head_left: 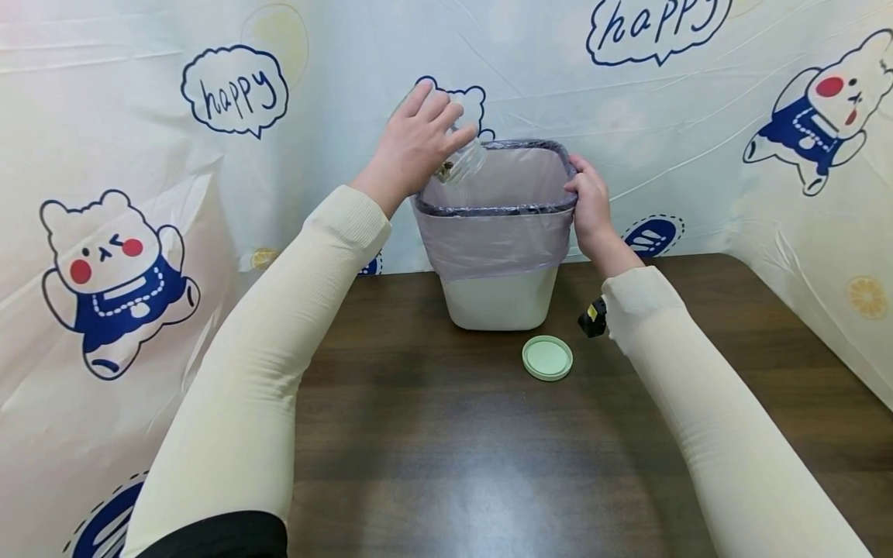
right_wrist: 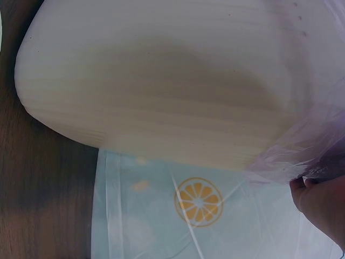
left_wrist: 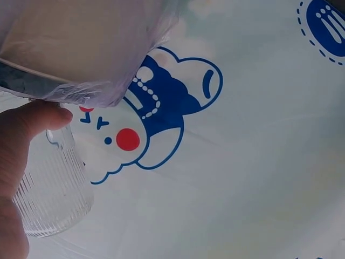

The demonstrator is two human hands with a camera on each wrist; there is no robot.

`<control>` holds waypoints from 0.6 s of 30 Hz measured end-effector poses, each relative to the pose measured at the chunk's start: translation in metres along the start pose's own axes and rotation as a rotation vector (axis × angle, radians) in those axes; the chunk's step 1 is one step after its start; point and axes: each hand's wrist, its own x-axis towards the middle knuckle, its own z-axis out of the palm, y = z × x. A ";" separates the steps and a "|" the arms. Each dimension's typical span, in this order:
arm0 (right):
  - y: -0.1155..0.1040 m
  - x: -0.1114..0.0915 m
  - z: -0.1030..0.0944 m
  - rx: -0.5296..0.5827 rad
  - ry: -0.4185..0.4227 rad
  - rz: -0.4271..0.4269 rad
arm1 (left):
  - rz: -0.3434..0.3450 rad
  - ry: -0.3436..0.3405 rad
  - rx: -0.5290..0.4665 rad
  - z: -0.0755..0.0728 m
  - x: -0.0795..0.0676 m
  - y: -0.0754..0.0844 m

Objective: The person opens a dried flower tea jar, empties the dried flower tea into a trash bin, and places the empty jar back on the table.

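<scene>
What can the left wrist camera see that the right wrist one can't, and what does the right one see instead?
Only the left wrist view shows the left hand holding a clear jar, plus a bear and a blue oval printed on the sheet.
Only the right wrist view shows the right hand and a printed orange slice.
Both show parts of the bin, its bag and the sheet.
</scene>
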 end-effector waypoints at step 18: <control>-0.001 0.000 0.001 0.001 0.012 0.003 | 0.027 -0.004 0.040 0.000 0.000 0.000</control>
